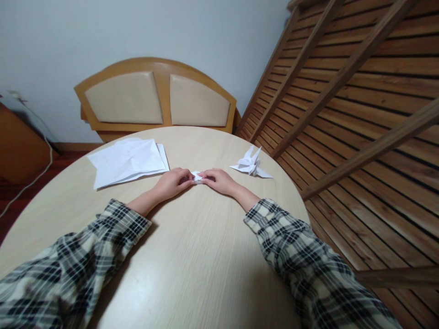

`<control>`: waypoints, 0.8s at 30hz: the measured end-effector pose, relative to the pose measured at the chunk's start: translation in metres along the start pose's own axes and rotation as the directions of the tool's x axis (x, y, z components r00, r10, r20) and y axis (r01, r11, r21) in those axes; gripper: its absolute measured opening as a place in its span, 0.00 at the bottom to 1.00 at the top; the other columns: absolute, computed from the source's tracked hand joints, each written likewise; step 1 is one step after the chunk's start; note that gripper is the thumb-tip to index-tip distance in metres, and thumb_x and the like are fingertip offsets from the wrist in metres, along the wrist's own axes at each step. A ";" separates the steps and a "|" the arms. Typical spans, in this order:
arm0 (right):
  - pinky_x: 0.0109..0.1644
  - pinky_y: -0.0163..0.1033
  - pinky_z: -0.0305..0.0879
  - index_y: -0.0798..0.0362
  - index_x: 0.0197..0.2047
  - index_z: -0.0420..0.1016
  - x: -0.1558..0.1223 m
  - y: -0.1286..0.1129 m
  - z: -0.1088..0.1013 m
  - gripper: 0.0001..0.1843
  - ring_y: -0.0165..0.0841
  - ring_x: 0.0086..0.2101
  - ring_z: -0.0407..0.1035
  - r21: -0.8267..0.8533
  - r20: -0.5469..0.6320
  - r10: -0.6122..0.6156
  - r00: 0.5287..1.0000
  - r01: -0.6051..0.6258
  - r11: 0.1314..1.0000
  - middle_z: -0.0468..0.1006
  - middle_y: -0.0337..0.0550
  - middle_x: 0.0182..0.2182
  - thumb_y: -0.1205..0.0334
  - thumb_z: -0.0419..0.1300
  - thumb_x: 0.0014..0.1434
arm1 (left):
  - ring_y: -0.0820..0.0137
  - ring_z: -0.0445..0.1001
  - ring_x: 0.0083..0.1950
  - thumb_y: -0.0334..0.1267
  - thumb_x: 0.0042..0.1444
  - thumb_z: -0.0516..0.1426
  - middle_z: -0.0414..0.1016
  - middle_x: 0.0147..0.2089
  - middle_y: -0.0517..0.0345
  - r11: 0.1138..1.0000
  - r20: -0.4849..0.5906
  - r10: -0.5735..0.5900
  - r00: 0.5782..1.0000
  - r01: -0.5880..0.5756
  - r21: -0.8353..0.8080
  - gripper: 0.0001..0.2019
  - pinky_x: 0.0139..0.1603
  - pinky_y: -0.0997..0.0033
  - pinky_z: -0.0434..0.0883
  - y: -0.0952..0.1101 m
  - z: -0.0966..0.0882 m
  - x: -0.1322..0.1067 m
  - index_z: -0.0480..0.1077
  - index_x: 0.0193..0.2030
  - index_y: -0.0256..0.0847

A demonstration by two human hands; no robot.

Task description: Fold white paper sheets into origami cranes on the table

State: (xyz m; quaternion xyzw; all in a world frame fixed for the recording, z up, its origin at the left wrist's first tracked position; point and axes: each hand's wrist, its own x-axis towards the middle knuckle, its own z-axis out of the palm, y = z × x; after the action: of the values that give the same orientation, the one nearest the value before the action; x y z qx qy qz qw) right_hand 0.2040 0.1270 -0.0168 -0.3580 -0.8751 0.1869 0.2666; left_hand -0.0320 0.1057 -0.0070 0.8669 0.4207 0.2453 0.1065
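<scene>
A small piece of folded white paper [197, 177] lies at the middle of the round table, between my two hands. My left hand [174, 183] pinches its left end, with thumb and fingers closed. From the other side, my right hand [219, 181] has its thumb and fingertips closed on the right end. Most of the paper's outline is hidden by the fingers, so its full shape cannot be made out. Both hands rest low, close to the tabletop.
White paper sheets [128, 160], creased on top, lie at the table's far left. Folded paper figures with pointed tips [252, 164] sit at the right. Beyond the round table [192, 256] stand a padded headboard [123, 98] and, at right, a slatted wooden frame [343, 114].
</scene>
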 end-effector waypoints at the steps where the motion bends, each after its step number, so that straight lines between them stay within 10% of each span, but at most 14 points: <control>1: 0.48 0.38 0.63 0.50 0.44 0.80 0.000 0.000 0.000 0.09 0.32 0.42 0.73 -0.007 0.004 0.007 1.000 -0.007 1.000 0.82 0.42 0.44 0.61 0.58 0.65 | 0.65 0.73 0.37 0.44 0.63 0.56 0.77 0.38 0.53 1.000 -0.002 -0.004 1.000 0.004 0.003 0.10 0.39 0.66 0.68 0.000 0.000 0.000 0.72 0.40 0.40; 24: 0.53 0.39 0.64 0.51 0.41 0.77 -0.002 0.002 -0.001 0.14 0.32 0.47 0.73 0.062 0.028 -0.012 1.000 0.010 0.998 0.81 0.42 0.46 0.75 0.53 0.60 | 0.62 0.74 0.45 0.28 0.59 0.52 0.78 0.41 0.50 0.988 0.020 0.155 0.988 -0.155 0.001 0.10 0.48 0.60 0.71 -0.002 -0.001 0.003 0.73 0.43 0.39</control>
State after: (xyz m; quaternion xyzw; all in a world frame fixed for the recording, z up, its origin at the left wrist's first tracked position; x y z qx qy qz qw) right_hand 0.2068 0.1274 -0.0172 -0.3421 -0.8746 0.2172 0.2663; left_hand -0.0321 0.1090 -0.0063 0.8996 0.3511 0.2435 0.0900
